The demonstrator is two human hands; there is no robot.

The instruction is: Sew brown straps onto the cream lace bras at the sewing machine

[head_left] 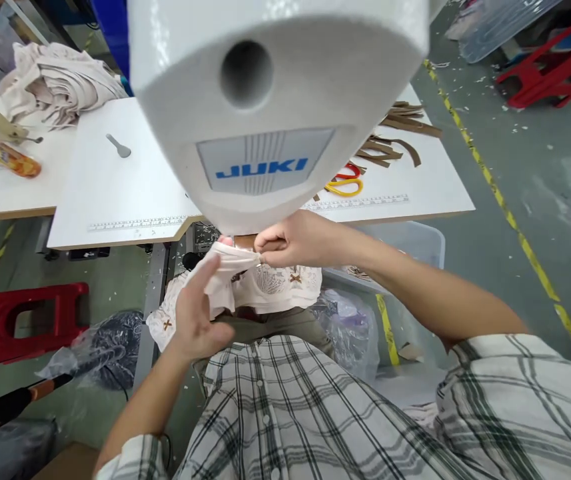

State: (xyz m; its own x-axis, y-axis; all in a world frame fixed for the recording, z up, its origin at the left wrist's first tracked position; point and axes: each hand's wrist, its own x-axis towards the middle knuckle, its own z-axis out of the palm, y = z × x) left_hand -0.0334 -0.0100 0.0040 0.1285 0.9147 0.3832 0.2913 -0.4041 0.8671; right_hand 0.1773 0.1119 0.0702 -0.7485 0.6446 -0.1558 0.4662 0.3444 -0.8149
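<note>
A cream bra (pixel 278 297) with lace cups and small brown bows hangs at the table's front edge, below the white sewing machine head (pixel 265 80) marked JUKI. My right hand (pixel 290 243) is closed in a pinch on the end of a stretched cream band of the bra. My left hand (pixel 198 310) holds the band's other side, with one finger over the cloth, a fingertip showing past its upper edge and the thumb apart. Part of the left fingers is hidden by the cloth. The machine head covers the needle area.
On the white table (pixel 115 180) lie brown strips (pixel 390 150), yellow-and-red-handled scissors (pixel 346 183) and a small grey tool (pixel 118 146). A cloth pile (pixel 65 83) and an orange bottle (pixel 2 150) are at left. A clear bin (pixel 428 247) stands right, a red stool (pixel 25 323) left.
</note>
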